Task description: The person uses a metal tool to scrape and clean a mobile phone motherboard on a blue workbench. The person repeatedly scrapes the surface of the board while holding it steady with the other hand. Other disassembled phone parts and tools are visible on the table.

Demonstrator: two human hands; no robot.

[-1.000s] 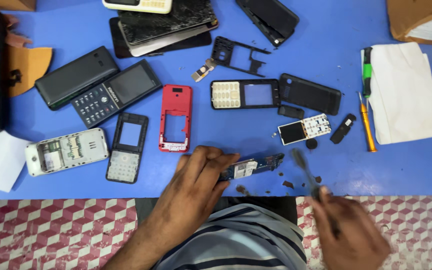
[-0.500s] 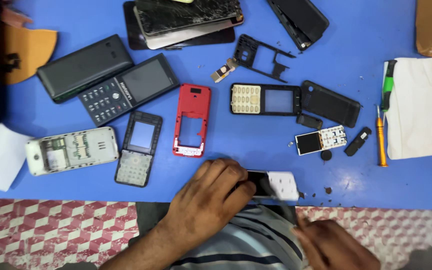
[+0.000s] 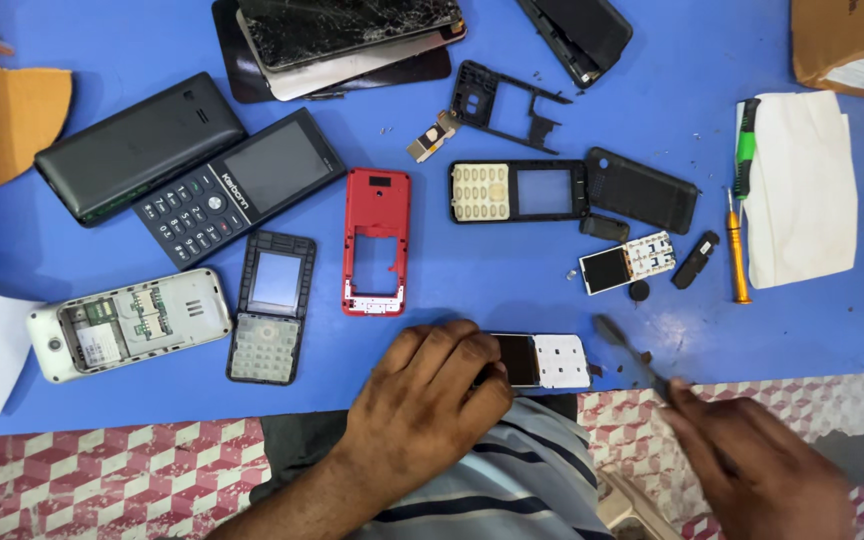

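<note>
My left hand (image 3: 430, 400) grips the end of a small phone circuit board (image 3: 544, 361) with a dark screen and white keypad sheet, held flat at the near edge of the blue table (image 3: 472, 275). My right hand (image 3: 762, 470), blurred, holds a dark thin tool (image 3: 630, 357) whose tip points toward the right end of that board. Just beyond lie a red phone frame (image 3: 376, 241), a black front cover with cream keypad (image 3: 518, 191) and a second small board with screen (image 3: 626, 263).
Several dismantled phones and covers lie scattered: a white open-backed phone (image 3: 127, 322), a black keypad frame (image 3: 271, 308), a dark keypad phone (image 3: 240, 187), a cracked-screen phone (image 3: 347, 35). Right side: white cloth (image 3: 802, 190), orange screwdriver (image 3: 737, 250), green-handled tool (image 3: 746, 145), cardboard box (image 3: 852, 45).
The circuit board now lies flat with screen and white keypad facing up. My right hand has come back up with the tool toward the board's right end. The camera view has shifted.
</note>
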